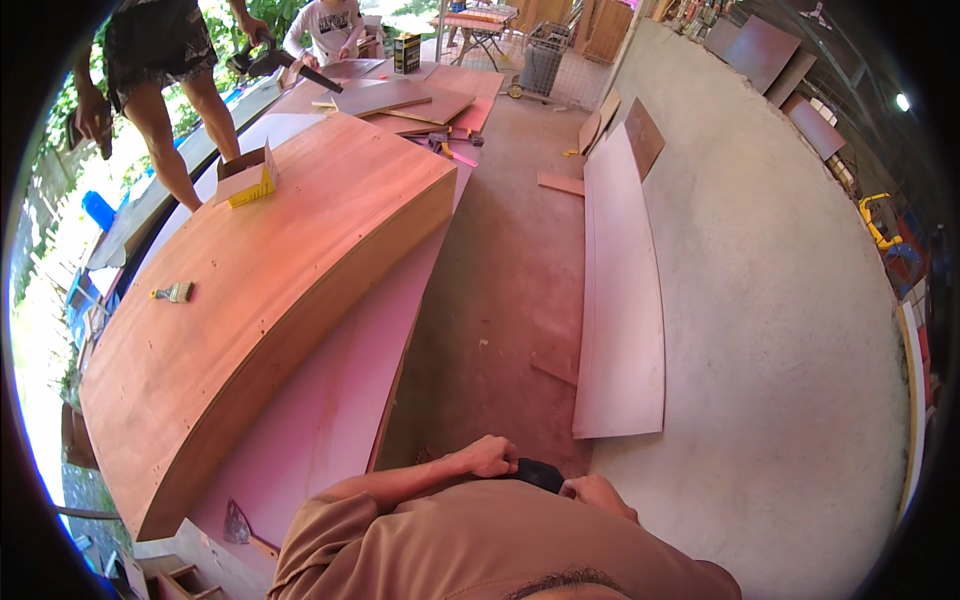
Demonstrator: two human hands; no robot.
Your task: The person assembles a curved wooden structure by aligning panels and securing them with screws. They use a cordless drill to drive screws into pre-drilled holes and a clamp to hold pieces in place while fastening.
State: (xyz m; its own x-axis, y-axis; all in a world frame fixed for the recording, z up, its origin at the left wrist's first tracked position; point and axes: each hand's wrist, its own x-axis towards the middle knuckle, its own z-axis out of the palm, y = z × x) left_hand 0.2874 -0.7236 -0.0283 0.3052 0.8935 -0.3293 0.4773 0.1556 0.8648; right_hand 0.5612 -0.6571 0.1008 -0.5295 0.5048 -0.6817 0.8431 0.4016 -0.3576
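Note:
In front of my brown-shirted belly, both hands are at a dark, soft-looking black item, its kind unclear. My left hand is closed at its left end, fingers curled and partly hidden. On its right side, my right hand has its fingers pinched against the edge. To my left, a large curved wooden panel box lies on a pale-topped table. A paintbrush and an open yellow carton rest on top. A putty knife lies near the table's close corner.
One person stands by the panel at far left, holding a black blower-like tool. Another person is behind the table. Wood boards and a clamp lie there. A long white panel leans against the right wall.

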